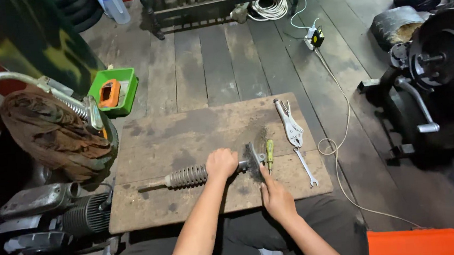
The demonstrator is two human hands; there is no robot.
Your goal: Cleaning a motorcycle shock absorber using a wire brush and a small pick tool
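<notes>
Left hand [222, 163] closed around the spring shock absorber [188, 176] lying on the table [184, 130]; right hand [276, 196] grips the yellow-handled screwdriver [269, 151] at its end.

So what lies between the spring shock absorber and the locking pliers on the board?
In the head view, a green-handled screwdriver lies between the shock absorber and the locking pliers, beside the right hand.

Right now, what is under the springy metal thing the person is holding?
Under the shock absorber lies a worn wooden board, resting on plank flooring. The left hand wraps its middle, hiding that part. The right hand touches a yellow-handled screwdriver.
</notes>
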